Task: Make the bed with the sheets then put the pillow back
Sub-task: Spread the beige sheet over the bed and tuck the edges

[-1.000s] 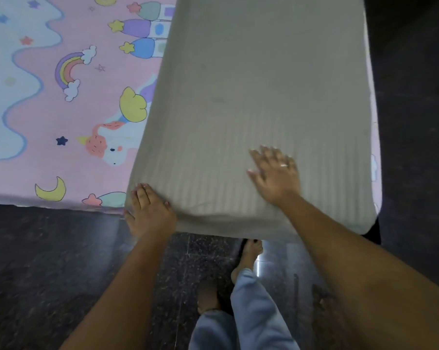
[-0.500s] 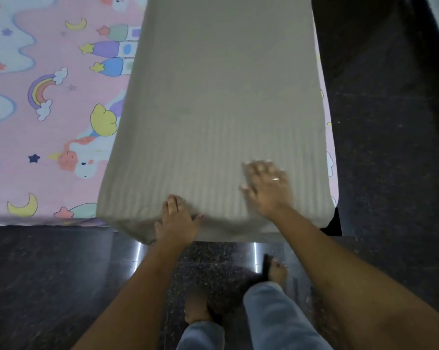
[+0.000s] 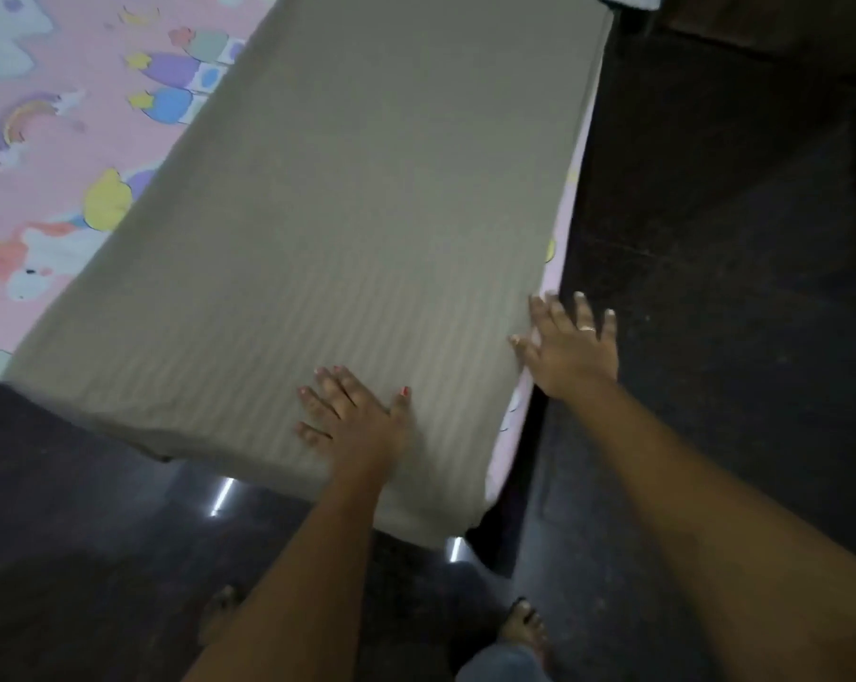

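1. A grey-beige striped sheet [image 3: 357, 228] lies in a long band over the pink unicorn-print sheet [image 3: 71, 155] on the bed, with its near end hanging over the bed's edge.
2. The left hand [image 3: 352, 420] presses flat on it near that end, fingers straight.
3. The right hand [image 3: 571, 344] (a ring on one finger) is spread open at the striped sheet's right edge, thumb against the cloth.
4. The floor [image 3: 736, 287] around the bed is dark.

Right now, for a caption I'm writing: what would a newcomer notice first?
The broad grey striped sheet fills the middle. Under and left of it, the pink sheet with a rainbow and a unicorn stands out. The left hand lies flat on the grey sheet's near end; the right hand spreads at its right edge.
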